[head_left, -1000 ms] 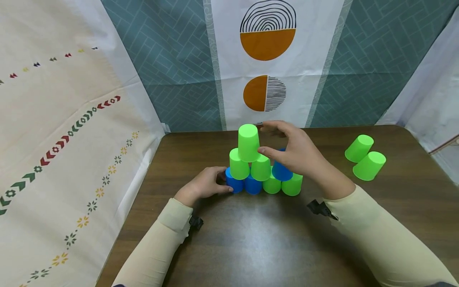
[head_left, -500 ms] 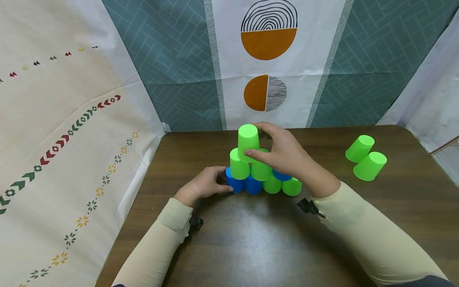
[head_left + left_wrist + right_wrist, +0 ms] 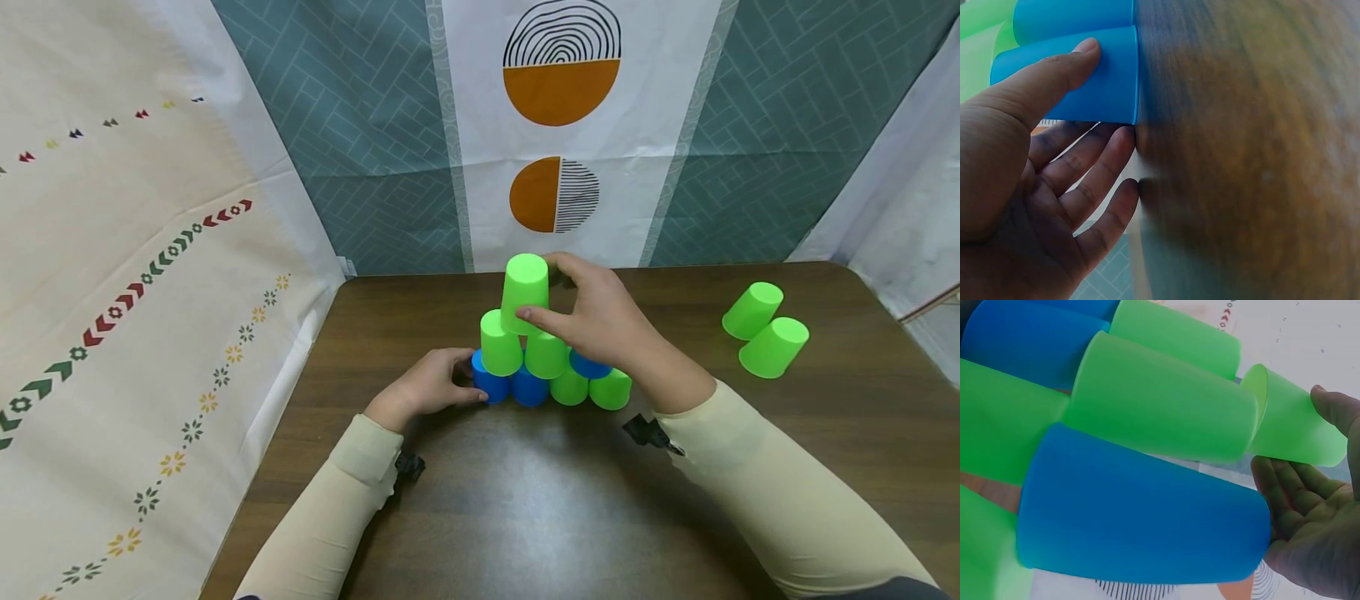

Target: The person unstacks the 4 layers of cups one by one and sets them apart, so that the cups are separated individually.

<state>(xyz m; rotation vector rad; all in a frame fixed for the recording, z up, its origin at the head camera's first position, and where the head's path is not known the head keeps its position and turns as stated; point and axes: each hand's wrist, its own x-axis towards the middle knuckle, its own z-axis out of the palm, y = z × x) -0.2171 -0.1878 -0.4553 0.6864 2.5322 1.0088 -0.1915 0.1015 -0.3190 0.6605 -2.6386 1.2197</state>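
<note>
A pyramid of upside-down plastic cups stands on the table. Its bottom row has the left-end blue cup [image 3: 491, 387], another blue cup [image 3: 530, 390] and two green cups [image 3: 611, 390]. Above them sit a left green cup [image 3: 500, 344], a middle green cup [image 3: 545, 357] and a blue cup [image 3: 589, 367], partly hidden by the right wrist. My right hand [image 3: 603, 315] grips a green cup [image 3: 527, 287] between thumb and fingers, its rim close over the second row. My left hand [image 3: 429, 383] holds the left-end blue cup, thumb [image 3: 1063, 72] across its front and fingers behind.
Two more green cups [image 3: 752, 310] [image 3: 774, 347] stand tilted-looking on the right of the wooden table [image 3: 517, 508]. A patterned cloth [image 3: 375, 167] hangs behind the table, and a cream cloth [image 3: 150, 275] hangs on the left.
The right hand has come leftward and taken hold of the top green cup. That cup has since shifted slightly up and to the right. The left hand has stayed in place.
</note>
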